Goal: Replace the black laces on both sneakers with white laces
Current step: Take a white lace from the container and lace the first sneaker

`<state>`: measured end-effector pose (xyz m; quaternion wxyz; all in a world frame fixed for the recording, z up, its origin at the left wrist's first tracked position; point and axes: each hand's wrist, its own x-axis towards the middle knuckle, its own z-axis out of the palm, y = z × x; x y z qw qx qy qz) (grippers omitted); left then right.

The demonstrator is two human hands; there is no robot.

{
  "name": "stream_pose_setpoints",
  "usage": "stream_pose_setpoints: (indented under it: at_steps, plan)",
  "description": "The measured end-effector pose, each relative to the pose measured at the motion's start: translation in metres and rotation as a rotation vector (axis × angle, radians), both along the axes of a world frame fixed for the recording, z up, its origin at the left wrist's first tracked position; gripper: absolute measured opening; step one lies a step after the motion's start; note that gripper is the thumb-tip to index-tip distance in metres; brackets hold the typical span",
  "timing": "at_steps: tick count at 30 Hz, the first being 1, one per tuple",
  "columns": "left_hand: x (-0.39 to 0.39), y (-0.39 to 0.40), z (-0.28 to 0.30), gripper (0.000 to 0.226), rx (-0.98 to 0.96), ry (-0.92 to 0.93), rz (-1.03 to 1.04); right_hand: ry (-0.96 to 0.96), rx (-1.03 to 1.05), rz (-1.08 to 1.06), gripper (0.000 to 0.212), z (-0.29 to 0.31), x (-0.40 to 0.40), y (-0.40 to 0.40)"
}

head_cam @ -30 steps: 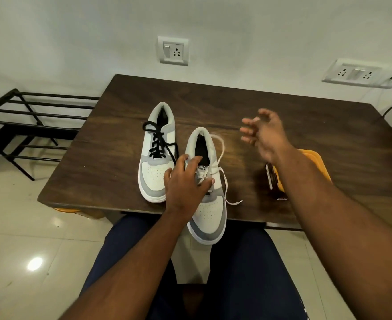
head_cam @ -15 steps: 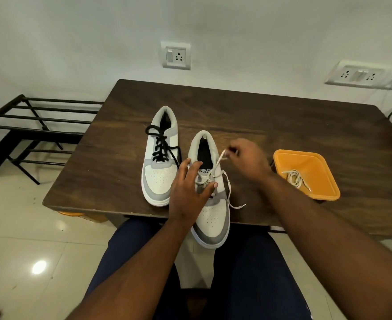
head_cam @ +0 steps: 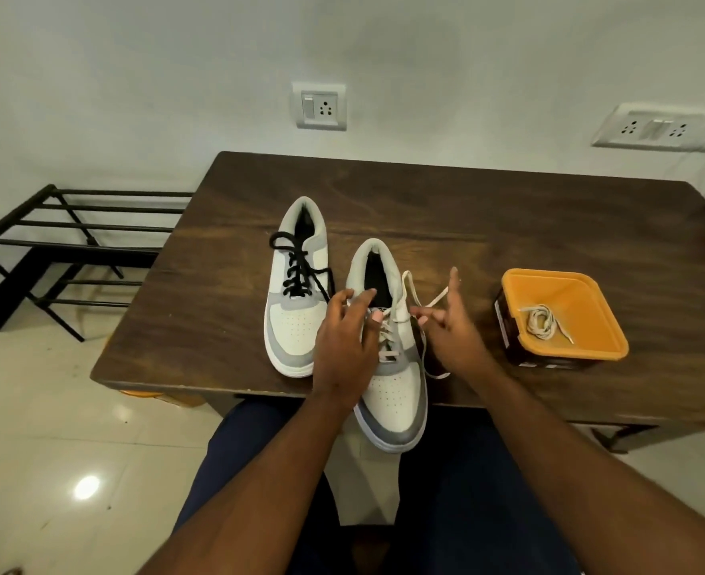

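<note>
Seated at a dark wooden table [head_cam: 508, 226], you work on the nearer of two grey-and-white sneakers. Your left hand [head_cam: 344, 346] rests on the right-hand sneaker [head_cam: 392, 379], fingers spread and loosely bent over its tongue and lace rows, gripping nothing that can be made out. Your right hand [head_cam: 452, 329] sits just beside the shoe's outer side; its thumb and a bent finger appear to pinch the white lace [head_cam: 434, 302], while the index finger points straight up.

That sneaker carries white lacing through its lower eyelets, with one loose end looping near the collar and another trailing onto the table by your right wrist. Its toe juts past the table's near edge, above your lap. The left-hand sneaker [head_cam: 297, 321] stands just beside it, further onto the table, toe toward you, laced in a black lace [head_cam: 297, 269] whose ends lie loose near the collar.

To your right, well apart from the shoes, an orange-rimmed container [head_cam: 566, 288] holds a second coiled white lace [head_cam: 543, 323].

Behind the table, a pale wall bears a switch socket [head_cam: 319, 105] and a power strip [head_cam: 657, 128]. A black metal rack [head_cam: 64, 242] stands on the glossy tiled floor [head_cam: 31, 408] to your left.
</note>
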<state>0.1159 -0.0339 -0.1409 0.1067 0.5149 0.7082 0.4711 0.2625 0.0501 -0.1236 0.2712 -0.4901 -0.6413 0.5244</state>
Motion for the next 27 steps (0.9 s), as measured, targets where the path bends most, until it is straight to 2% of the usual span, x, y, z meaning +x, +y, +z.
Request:
stream_pose_setpoints:
  at_steps: [2,4,6,8,9,11,13,14,17,19,22,27]
  plan:
    - [0.003,0.000,-0.003,0.045,0.007,-0.020,0.001,-0.010,0.087,0.068,0.089,-0.014,0.010,-0.017]
    - [0.004,0.000,-0.005,0.049,0.001,-0.021,0.006,-0.156,0.257,0.102,0.086,-0.019,0.017,-0.019]
    - [0.004,-0.001,-0.002,0.050,-0.015,-0.043,-0.009,-0.277,0.371,0.152,0.071,-0.009,0.019,-0.021]
    - [0.005,-0.002,0.005,0.046,-0.020,-0.088,-0.013,-0.296,0.414,0.260,0.051,0.004,0.017,-0.026]
    - [0.005,-0.003,0.009,0.044,-0.004,-0.137,0.014,-0.260,0.391,0.296,0.041,0.010,0.014,-0.031]
    - [0.004,-0.007,0.017,0.034,0.031,-0.261,0.140,-0.028,0.139,0.291,0.028,0.024,0.005,-0.041]
    - [0.003,-0.015,0.021,0.016,0.017,-0.464,0.205,0.182,-0.155,0.267,0.033,0.037,-0.004,-0.044]
    - [0.004,-0.019,0.026,0.022,-0.015,-0.606,0.186,0.211,-0.214,0.287,0.037,0.042,-0.008,-0.043]
    - [0.010,-0.038,0.039,0.035,-0.120,-0.977,0.075,0.248,-0.239,0.301,0.038,0.053,-0.016,-0.040]
    - [0.011,-0.047,0.047,0.038,-0.166,-1.140,-0.028,0.193,-0.110,0.250,0.029,0.058,-0.023,-0.036]
    - [0.009,-0.048,0.051,0.031,-0.266,-1.127,-0.132,0.109,0.084,0.135,0.014,0.060,-0.032,-0.026]
    - [0.011,-0.041,0.059,0.018,-0.360,-0.965,-0.172,0.222,-0.048,-0.041,0.011,0.067,-0.032,-0.019]
